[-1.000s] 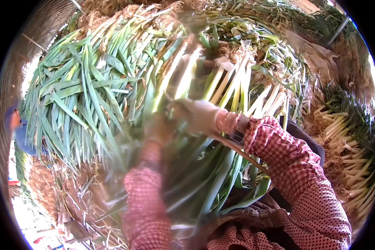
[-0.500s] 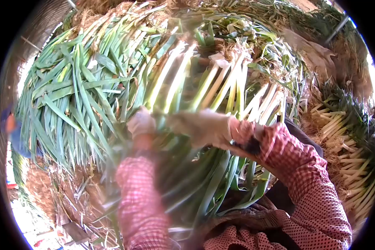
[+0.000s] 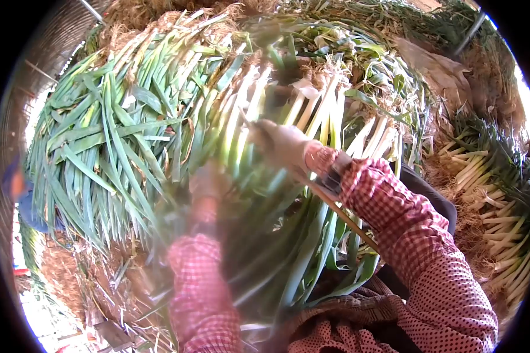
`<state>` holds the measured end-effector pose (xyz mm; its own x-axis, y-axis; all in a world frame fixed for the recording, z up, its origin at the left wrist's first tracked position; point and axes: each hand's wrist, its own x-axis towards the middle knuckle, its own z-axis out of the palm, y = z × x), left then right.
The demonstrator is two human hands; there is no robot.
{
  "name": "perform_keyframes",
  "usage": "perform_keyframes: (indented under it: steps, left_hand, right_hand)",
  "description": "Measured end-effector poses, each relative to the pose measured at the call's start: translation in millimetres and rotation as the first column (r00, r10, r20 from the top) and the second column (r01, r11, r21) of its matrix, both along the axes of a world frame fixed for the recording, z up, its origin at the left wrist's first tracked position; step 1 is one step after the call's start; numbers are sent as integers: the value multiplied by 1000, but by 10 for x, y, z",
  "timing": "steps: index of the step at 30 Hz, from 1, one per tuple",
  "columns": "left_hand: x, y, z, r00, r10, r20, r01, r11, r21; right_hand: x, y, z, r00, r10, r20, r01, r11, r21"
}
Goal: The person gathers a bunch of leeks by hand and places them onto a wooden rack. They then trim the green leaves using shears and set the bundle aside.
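Gloved and blurred, my left hand [image 3: 209, 181] is over the green part of the leeks [image 3: 241, 132] in front of me; its fingers are smeared, so its grip does not show. My right hand [image 3: 281, 142], also gloved, is closed around a thin wooden stick [image 3: 343, 215] that runs back under my forearm. Its narrow front end points over the white shafts. More leeks [image 3: 321, 120] lie just beyond my right hand, roots away from me and leaves toward me.
A big heap of leeks [image 3: 109, 138] with long green leaves spreads on the left. On the right lies a row of leeks [image 3: 506, 226] with white shafts. Pale sheeting [image 3: 436, 70] covers part of the far pile. Someone in blue [image 3: 29, 206] is partly visible at the far left.
My right hand has moved up and away from me with the stick, over the white shafts. My left hand has shifted slightly toward me and to the right.
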<state>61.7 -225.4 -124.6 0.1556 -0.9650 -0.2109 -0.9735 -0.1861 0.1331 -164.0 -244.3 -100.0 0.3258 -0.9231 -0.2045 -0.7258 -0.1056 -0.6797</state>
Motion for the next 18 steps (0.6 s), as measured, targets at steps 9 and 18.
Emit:
perform_keyframes:
  steps: [9,18]
  left_hand:
    - [129,-6,-240,962,-223,-156,213,974,-73]
    - [-83,-168,245,913,-135,-384,260,920,293]
  right_hand:
    - [31,-1049,-30,895,-446,9,442,888,128]
    - [-265,-964,-136,904,-397,158,374,914,160]
